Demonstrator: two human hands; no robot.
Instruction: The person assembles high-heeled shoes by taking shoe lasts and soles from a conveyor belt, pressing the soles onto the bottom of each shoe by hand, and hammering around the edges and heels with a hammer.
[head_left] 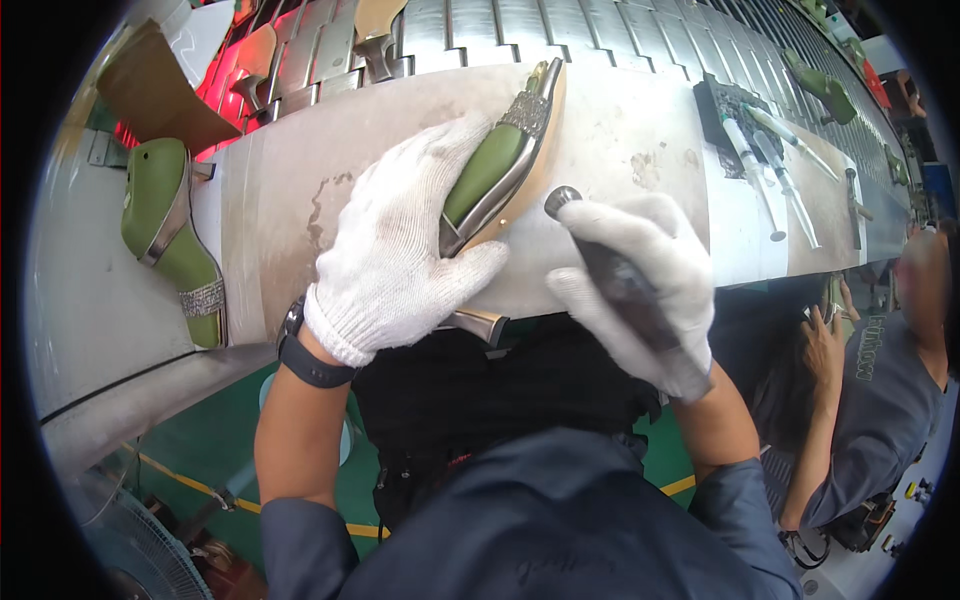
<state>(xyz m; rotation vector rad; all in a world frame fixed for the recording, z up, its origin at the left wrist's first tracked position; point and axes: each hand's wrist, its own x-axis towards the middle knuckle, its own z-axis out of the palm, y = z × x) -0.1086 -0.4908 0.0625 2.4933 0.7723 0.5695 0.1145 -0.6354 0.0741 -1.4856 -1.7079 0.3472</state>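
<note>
My left hand (405, 235), in a white knit glove, grips a high-heeled sandal (540, 110) built on a green shoe last (488, 178). Its toe points away from me, and its heel (478, 325) sticks out below my hand over the table edge. A glittery band and a dark metallic strap cross the last, and a tan sole edge shows on the right. My gloved right hand (650, 275) is closed round a dark tool (625, 290) with a round metal end. Motion smears the tool, so its exact kind is unclear. That round end is a little right of the sandal, apart from it.
Another sandal on a green last (170, 235) lies at the left. Several syringes (765, 165) rest on a dark pad at the right. Behind the worktable (270, 190) runs a slatted metal conveyor (600, 35) carrying shoe parts. A co-worker (870, 400) sits at the right.
</note>
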